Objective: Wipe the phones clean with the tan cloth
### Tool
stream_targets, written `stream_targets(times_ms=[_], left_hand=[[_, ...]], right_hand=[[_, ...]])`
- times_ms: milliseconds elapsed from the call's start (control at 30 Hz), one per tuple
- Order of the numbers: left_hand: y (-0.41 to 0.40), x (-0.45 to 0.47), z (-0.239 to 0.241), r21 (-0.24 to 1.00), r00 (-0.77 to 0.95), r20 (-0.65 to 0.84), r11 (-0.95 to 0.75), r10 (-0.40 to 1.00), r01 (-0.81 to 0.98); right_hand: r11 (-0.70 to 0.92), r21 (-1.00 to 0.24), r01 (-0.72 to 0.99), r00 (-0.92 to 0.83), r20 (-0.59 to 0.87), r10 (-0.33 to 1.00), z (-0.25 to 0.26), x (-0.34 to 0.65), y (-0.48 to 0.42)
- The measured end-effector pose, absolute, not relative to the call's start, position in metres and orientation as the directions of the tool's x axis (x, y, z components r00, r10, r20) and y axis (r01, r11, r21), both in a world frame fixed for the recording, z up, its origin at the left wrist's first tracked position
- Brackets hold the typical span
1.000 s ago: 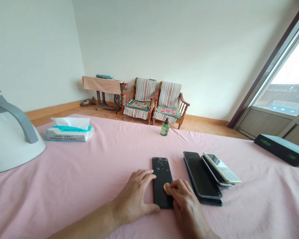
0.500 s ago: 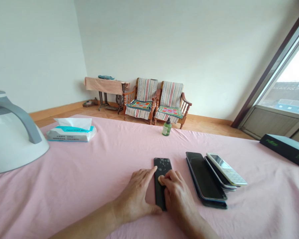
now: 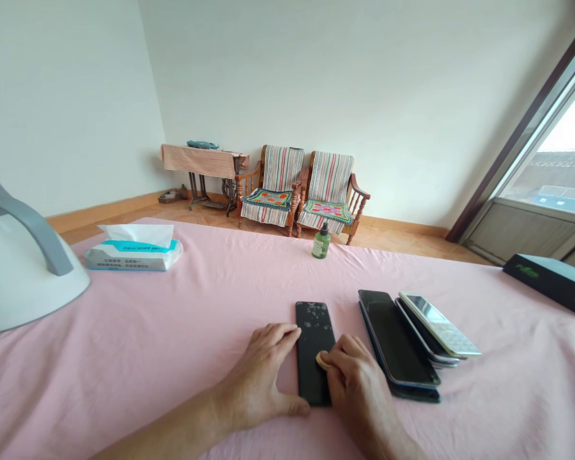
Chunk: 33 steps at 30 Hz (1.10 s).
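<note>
A black phone (image 3: 312, 335) with spots on its glass lies flat on the pink cloth. My left hand (image 3: 261, 377) rests open against its left edge, fingers flat and thumb at its near corner. My right hand (image 3: 357, 390) is closed, pinching a small tan pad (image 3: 321, 360) that it presses onto the phone's screen. Just to the right lies a pile of phones (image 3: 405, 345), large dark ones underneath and a pale keypad phone (image 3: 438, 324) on top.
A tissue pack (image 3: 134, 250) sits far left, a small green bottle (image 3: 321, 243) at the table's far edge, a dark box (image 3: 551, 291) at the right. A white rounded appliance with a grey handle (image 3: 19, 262) stands at the left. Two striped chairs (image 3: 301, 198) stand behind.
My right hand slid the pad up the phone's screen and back down toward me. The left hand stayed at the phone's left edge.
</note>
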<state>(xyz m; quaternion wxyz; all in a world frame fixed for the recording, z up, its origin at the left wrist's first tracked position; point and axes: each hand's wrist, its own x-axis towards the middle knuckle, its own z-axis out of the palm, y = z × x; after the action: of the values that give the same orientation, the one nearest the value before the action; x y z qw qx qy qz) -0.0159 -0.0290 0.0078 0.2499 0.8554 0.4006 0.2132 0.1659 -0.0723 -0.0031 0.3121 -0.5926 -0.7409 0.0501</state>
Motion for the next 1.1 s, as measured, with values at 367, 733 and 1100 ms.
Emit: stream_targets(times_ms=[367, 733, 1100], left_hand=[[-0.029, -0.016, 0.010, 0.593, 0.590, 0.154, -0.552, 0.792, 0.586], [-0.028, -0.016, 0.006, 0.582, 0.589, 0.177, -0.566, 0.789, 0.584], [-0.028, -0.016, 0.008, 0.590, 0.571, 0.148, -0.536, 0.807, 0.604]], right_hand=[[0.294, -0.366, 0.883, -0.138, 0.395, 0.908, -0.003, 0.166, -0.074], [0.453, -0.500, 0.738, -0.281, 0.383, 0.880, 0.003, 0.148, -0.066], [0.387, -0.584, 0.713, -0.141, 0.421, 0.896, -0.003, 0.166, -0.066]])
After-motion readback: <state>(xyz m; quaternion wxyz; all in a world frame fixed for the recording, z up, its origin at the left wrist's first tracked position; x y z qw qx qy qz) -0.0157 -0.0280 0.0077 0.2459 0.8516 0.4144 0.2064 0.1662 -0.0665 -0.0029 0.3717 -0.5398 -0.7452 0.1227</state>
